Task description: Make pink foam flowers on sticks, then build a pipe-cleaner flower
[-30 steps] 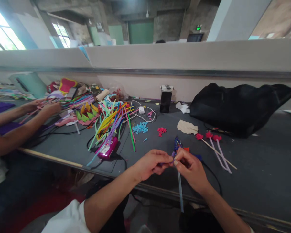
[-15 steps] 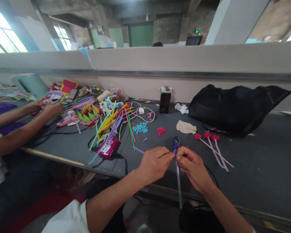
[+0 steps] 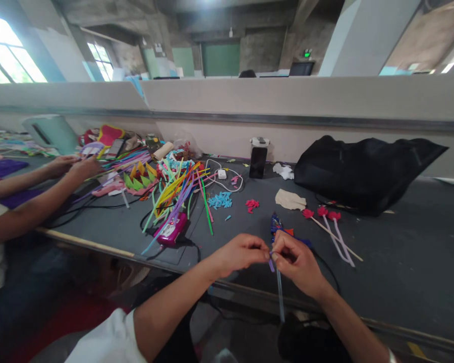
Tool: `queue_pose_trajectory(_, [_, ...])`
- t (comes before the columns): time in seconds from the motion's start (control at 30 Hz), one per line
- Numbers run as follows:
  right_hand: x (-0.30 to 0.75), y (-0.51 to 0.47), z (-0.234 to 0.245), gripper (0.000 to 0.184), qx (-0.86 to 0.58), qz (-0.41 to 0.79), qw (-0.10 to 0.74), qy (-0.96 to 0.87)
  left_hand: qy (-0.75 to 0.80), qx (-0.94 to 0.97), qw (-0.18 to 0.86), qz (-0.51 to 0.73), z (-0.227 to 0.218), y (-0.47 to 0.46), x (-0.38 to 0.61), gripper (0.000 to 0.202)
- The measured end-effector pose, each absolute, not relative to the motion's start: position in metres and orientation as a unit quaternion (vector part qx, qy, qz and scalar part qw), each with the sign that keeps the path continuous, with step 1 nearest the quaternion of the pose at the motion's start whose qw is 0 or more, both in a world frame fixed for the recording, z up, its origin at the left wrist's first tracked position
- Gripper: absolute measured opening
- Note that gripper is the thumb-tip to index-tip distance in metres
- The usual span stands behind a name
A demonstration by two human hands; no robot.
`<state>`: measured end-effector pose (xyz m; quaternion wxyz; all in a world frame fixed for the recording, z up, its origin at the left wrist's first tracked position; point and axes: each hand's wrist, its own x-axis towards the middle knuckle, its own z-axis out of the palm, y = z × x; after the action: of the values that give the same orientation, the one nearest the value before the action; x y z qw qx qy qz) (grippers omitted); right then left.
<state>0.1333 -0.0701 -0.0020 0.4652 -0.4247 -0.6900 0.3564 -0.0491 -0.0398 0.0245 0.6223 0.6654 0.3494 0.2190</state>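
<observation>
While three slim, red-tufted craft stems [image 3: 333, 234] lie apparently finished on the dark-grey tabletop [image 3: 401, 262], the head view shows the right hand [image 3: 297, 263] pinching a short lilac fuzzy strip [image 3: 271, 265], seemingly unfinished; the left hand [image 3: 240, 253], fingertips narrowly bunched, sits against it, grip unclear.

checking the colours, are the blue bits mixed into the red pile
No, the blue pieces lie apart, left of the red pile.

narrow purple strip [image 3: 271, 265], partly hidden by fingers, pinched in the right hand [image 3: 298, 263], lower end slanting down
</observation>
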Motion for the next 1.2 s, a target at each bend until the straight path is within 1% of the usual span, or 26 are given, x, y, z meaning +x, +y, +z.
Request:
queue_pose_trajectory(0.03, [0.133, -0.070, -0.002, 0.016, -0.421, 0.359, 0.473, -0.685, 0.342, 0.600, 0.695, 0.197, 0.025, -0.039, -0.049, 0.018])
queue_pose_trajectory(0.07, [0.133, -0.069, -0.002, 0.016, -0.421, 0.361, 0.482, -0.678, 0.332, 0.547, 0.746, 0.183, 0.025, -0.039, -0.049, 0.021])
queue_pose_trajectory(0.1, [0.132, -0.069, -0.002, 0.016, -0.426, 0.364, 0.488, -0.669, 0.324, 0.516, 0.772, 0.181, 0.024, -0.039, -0.049, 0.024])
queue_pose_trajectory(0.13, [0.132, -0.068, -0.003, 0.016, -0.434, 0.368, 0.494, -0.657, 0.322, 0.509, 0.775, 0.189, 0.023, -0.038, -0.048, 0.026])
queue_pose_trajectory(0.17, [0.131, -0.067, -0.003, 0.016, -0.442, 0.376, 0.503, -0.641, 0.328, 0.527, 0.757, 0.206, 0.022, -0.038, -0.047, 0.027])
queue_pose_trajectory(0.2, [0.131, -0.067, -0.004, 0.017, -0.450, 0.389, 0.514, -0.618, 0.336, 0.566, 0.717, 0.230, 0.021, -0.037, -0.046, 0.027])
queue_pose_trajectory(0.23, [0.130, -0.066, -0.004, 0.017, -0.456, 0.412, 0.525, -0.589, 0.343, 0.623, 0.655, 0.257, 0.020, -0.037, -0.045, 0.026])
queue_pose_trajectory(0.33, [0.126, -0.067, -0.005, 0.023, -0.456, 0.518, 0.543, -0.479, 0.323, 0.802, 0.389, 0.317, 0.016, -0.037, -0.044, 0.011])
queue_pose_trajectory(0.4, [0.123, -0.069, -0.004, 0.027, -0.443, 0.583, 0.535, -0.421, 0.306, 0.863, 0.244, 0.319, 0.013, -0.037, -0.045, 0.013])
queue_pose_trajectory(0.47, [0.122, -0.070, -0.002, 0.029, -0.432, 0.619, 0.525, -0.393, 0.303, 0.887, 0.165, 0.307, 0.009, -0.037, -0.046, 0.013])
queue_pose_trajectory(0.57, [0.122, -0.071, 0.001, 0.029, -0.427, 0.639, 0.516, -0.379, 0.288, 0.901, 0.133, 0.296, 0.006, -0.036, -0.048, 0.013])
queue_pose_trajectory(0.7, [0.123, -0.071, 0.000, 0.025, -0.430, 0.625, 0.515, -0.399, 0.256, 0.891, 0.181, 0.327, 0.003, -0.035, -0.047, 0.014])
queue_pose_trajectory(0.8, [0.125, -0.070, -0.005, 0.021, -0.434, 0.593, 0.514, -0.443, 0.256, 0.863, 0.253, 0.354, 0.005, -0.035, -0.045, 0.015])
queue_pose_trajectory(0.87, [0.127, -0.070, -0.009, 0.018, -0.432, 0.551, 0.515, -0.495, 0.282, 0.819, 0.343, 0.363, 0.009, -0.036, -0.043, 0.020])
queue_pose_trajectory(0.93, [0.128, -0.069, -0.012, 0.016, -0.433, 0.485, 0.518, -0.557, 0.318, 0.744, 0.469, 0.354, 0.012, -0.037, -0.042, 0.027])
queue_pose_trajectory(1.0, [0.129, -0.070, -0.013, 0.014, -0.435, 0.413, 0.516, -0.611, 0.349, 0.641, 0.603, 0.322, 0.015, -0.037, -0.041, 0.032])
queue_pose_trajectory(1.07, [0.129, -0.070, -0.013, 0.014, -0.436, 0.367, 0.512, -0.643, 0.361, 0.539, 0.707, 0.281, 0.015, -0.036, -0.042, 0.031])
queue_pose_trajectory(1.13, [0.127, -0.070, -0.013, 0.013, -0.435, 0.355, 0.516, -0.647, 0.352, 0.469, 0.772, 0.245, 0.014, -0.035, -0.042, 0.028])
queue_pose_trajectory(1.2, [0.125, -0.070, -0.015, 0.013, -0.443, 0.388, 0.531, -0.610, 0.338, 0.450, 0.796, 0.223, 0.012, -0.034, -0.041, 0.026])
